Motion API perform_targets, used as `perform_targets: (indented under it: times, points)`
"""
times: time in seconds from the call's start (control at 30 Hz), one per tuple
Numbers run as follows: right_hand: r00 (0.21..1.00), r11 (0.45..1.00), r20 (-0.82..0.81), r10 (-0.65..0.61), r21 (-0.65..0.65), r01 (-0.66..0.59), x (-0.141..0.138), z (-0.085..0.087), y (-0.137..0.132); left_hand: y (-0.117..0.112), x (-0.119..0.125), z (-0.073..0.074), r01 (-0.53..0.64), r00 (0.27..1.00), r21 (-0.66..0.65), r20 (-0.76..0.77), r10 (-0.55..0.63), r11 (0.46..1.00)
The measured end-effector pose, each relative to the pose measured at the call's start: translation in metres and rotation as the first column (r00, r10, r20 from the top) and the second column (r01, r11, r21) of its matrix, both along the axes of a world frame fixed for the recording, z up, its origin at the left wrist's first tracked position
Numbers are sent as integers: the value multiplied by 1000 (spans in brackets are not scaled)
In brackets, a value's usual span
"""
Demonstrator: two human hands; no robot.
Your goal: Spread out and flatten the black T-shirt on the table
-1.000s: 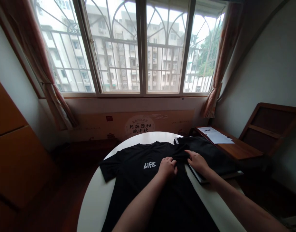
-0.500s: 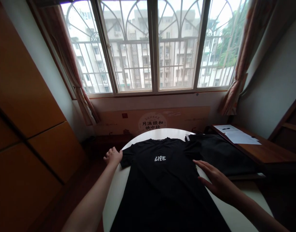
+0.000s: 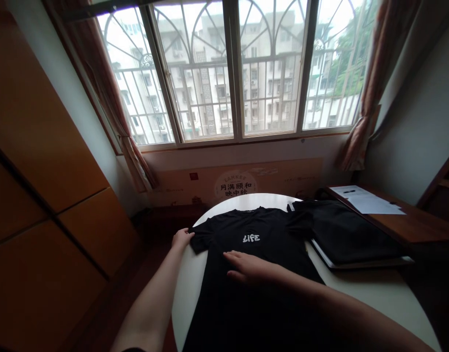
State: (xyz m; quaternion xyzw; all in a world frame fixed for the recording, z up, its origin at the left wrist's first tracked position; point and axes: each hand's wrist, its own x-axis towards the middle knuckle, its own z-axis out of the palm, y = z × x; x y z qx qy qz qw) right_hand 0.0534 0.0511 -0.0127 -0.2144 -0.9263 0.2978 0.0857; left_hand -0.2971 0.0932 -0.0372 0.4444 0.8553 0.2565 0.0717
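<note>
A black T-shirt (image 3: 261,303) with white lettering on its chest lies spread flat, collar away from me, on a round white table (image 3: 189,293). My left hand (image 3: 182,238) is at the end of the left sleeve, its fingers closed on the fabric edge. Over the chest, just below the lettering, is my right hand (image 3: 248,266), fingers stretched out and pointing left. It holds nothing; whether it touches the cloth I cannot tell.
Right of the shirt lies folded black cloth (image 3: 356,234) on a flat, pale-edged item. A wooden desk (image 3: 418,230) with white papers (image 3: 374,201) stands beyond it. Wooden cabinets (image 3: 44,195) rise at left. Barred windows and a printed board (image 3: 283,178) are ahead.
My right hand has swung left from beside the right sleeve to over the shirt's chest. My left hand's fingers have closed at the sleeve end. The view has shifted slightly.
</note>
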Motion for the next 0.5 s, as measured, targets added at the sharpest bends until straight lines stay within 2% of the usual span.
perform_targets:
  times: [0.13,0.27,0.37,0.5]
  points:
    - [996,997,72,-48,57,44,-27,-32,-6,8,-3,6,11,999,72,49,-15,997]
    - [996,990,71,-56,134,46,-26,-57,-14,15,-8,10,-45,982,186,191,8,981]
    - [997,988,56,-54,145,45,-21,-60,-17,18,-11,11,-88,926,230,379,-6,969]
    - [999,989,24,-48,138,44,-23,-46,-13,20,-6,7,-154,789,242,614,-28,958]
